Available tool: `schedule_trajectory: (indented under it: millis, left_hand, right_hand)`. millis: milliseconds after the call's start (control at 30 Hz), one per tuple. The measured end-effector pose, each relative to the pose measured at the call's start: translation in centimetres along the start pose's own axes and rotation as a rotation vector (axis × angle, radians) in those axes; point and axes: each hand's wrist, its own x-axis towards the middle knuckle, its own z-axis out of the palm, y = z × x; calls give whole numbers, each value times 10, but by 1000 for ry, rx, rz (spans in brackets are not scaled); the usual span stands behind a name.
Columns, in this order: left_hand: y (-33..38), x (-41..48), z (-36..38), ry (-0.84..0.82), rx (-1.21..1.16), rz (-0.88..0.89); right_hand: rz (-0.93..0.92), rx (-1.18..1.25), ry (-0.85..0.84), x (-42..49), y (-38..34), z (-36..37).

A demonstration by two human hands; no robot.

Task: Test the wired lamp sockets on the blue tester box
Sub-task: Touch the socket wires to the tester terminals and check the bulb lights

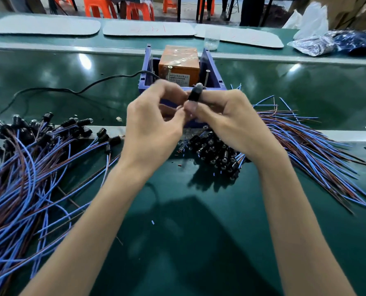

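Right hand (227, 122) grips black socket (194, 95) upright, bulb end up, just in front of blue box (210, 67). Left hand (150, 124) curled beside it, blurred; can't tell its hold. Wired socket piles (39, 129) on bench (199, 221) both sides.

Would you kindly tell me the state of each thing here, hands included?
held socket: upright, bulb end up, before the box.
right hand: grips the held socket.
left hand: fingers curled beside it; grip blurred.
blue tester box: open-topped, orange block inside, two screws upright.
black cable: runs into the box.
left socket pile: spread loose.
right socket pile: heaped.
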Motion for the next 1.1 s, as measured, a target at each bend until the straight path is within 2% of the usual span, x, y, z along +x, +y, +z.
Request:
schedule_trajectory:
  millis: [67, 100, 200, 233, 300, 367, 533, 700, 833, 933, 1000, 1100]
  left_hand:
    - [4, -2, 3, 95, -123, -66]
    - [6, -1, 2, 70, -212, -142]
    - [10, 1, 3, -223, -608, -566]
    - [10, 3, 3, -258, -739, -709]
    - [6, 6, 2, -187, -989, -892]
    - [2, 9, -1, -46, -1169, -971]
    - [0, 13, -6, 193, -1290, -1005]
    - [-3, 14, -3, 453, -1232, -966]
    - [-5, 17, -6, 613, -1336, -870]
    - [-4, 17, -8, 518, -1355, -777]
    - [-1, 15, -6, 314, -1237, -721]
    - [5, 11, 1, -71, -892, -627]
  right_hand:
    - [-5, 54, 126, 3, -1, 1]
    - [1, 79, 179, 3, -3, 1]
    - [8, 222, 278, 4, -5, -4]
    - [9, 275, 288, 4, -7, -5]
    - [15, 353, 306, 4, -12, -8]
    - [19, 429, 345, 2, -17, -12]
    - [41, 622, 368, -1, -21, -23]
    - [79, 622, 430, -1, -20, -27]
    - [132, 608, 484, -2, -17, -35]
    - [179, 638, 519, -3, -15, -42]
    - [202, 632, 521, -3, -13, -44]
    - [208, 578, 512, -3, -12, -44]
